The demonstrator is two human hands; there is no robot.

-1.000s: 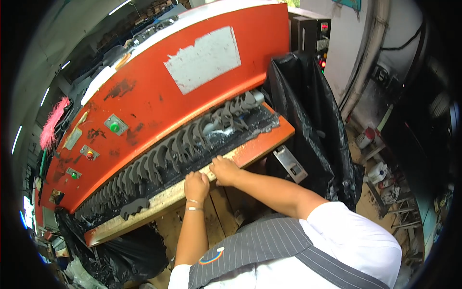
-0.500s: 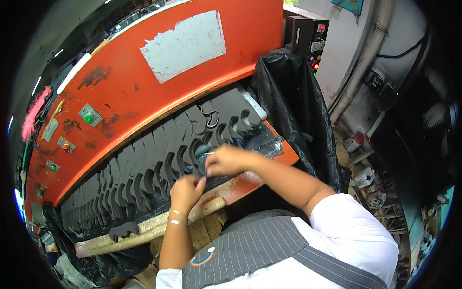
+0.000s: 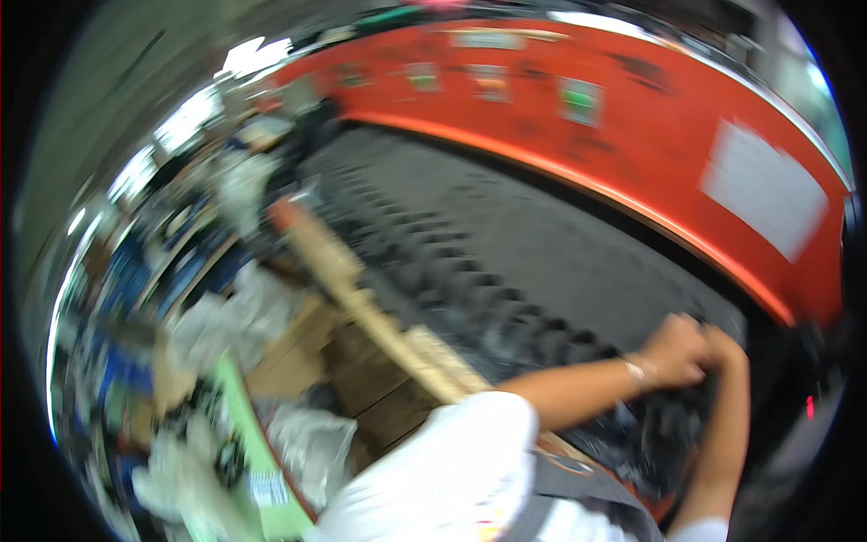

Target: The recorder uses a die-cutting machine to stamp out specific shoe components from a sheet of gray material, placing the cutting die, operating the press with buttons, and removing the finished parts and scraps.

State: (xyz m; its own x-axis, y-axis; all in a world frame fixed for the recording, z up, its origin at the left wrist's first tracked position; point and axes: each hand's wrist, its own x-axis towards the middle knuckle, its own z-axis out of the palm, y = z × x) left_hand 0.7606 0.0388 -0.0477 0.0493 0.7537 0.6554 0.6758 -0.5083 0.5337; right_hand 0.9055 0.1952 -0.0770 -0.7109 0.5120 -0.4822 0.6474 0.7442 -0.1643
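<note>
Seemingly, in the head view, the work is partway through: a long row of dark cut pieces (image 3: 470,280) lies on the black bed (image 3: 560,244) of the orange machine (image 3: 668,117), and most of that row looks untouched. Both hands meet at about four o'clock in the picture, at the near right end of the row. The left hand (image 3: 675,348), with a thin band at the wrist, and the right hand (image 3: 725,348) touch each other, fingers curled and pressed together over dark material; motion blur hides whether they actually pinch a piece, so I cannot tell what either one holds.

The row's long axis runs from about ten o'clock down to four o'clock, following the pale wooden strip (image 3: 379,316) at the bed's front edge. Each piece seems to lie across that line, though blur hides its exact heading.

At seven o'clock sit crumpled white bags (image 3: 307,443) and a green board (image 3: 253,443), well apart from the hands.
</note>
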